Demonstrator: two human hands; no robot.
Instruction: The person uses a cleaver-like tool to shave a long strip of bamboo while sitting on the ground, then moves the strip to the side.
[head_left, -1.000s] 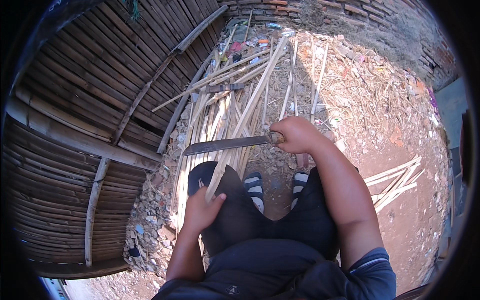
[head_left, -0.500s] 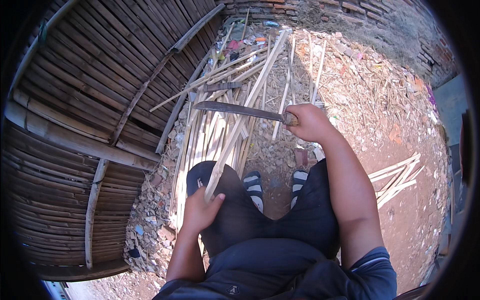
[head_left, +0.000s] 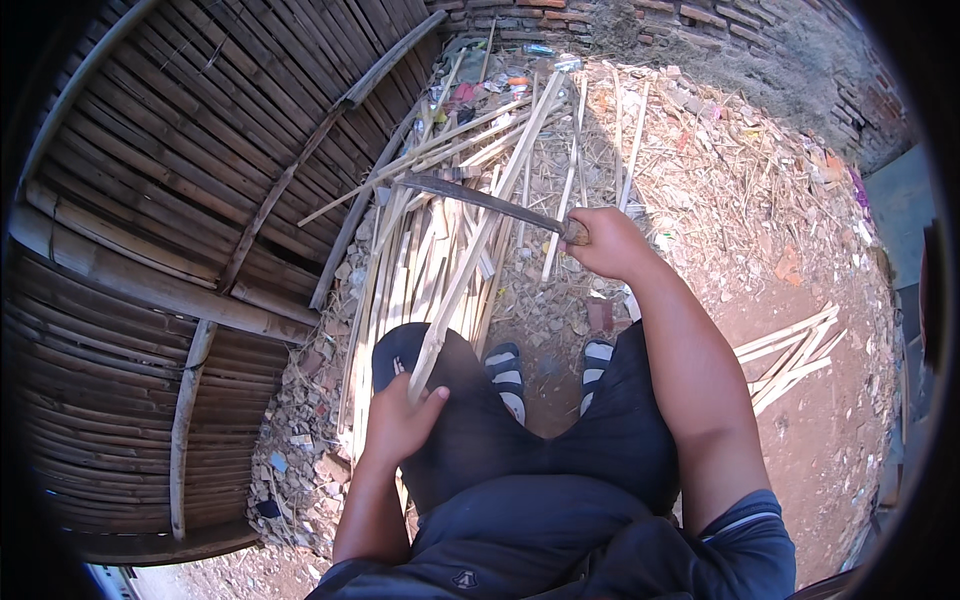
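My left hand [head_left: 398, 420] grips the near end of a long pale bamboo strip [head_left: 480, 235] that rests on my left knee and runs away toward the far debris. My right hand [head_left: 608, 243] is closed on the wooden handle of a long dark knife [head_left: 475, 197], held raised with the blade pointing left across the bamboo strip, above it. I sit with dark shorts and striped sandals [head_left: 505, 368] on the dirt.
A pile of split bamboo strips [head_left: 405, 270] lies on the ground in front of my left knee. A woven bamboo wall [head_left: 170, 200] stands at the left. More strips [head_left: 790, 350] lie at the right; a brick wall [head_left: 700, 20] and rubble fill the back.
My right hand has lifted the knife up and away from my body, the blade tilting. My left hand stays on the bamboo strip at the knee.
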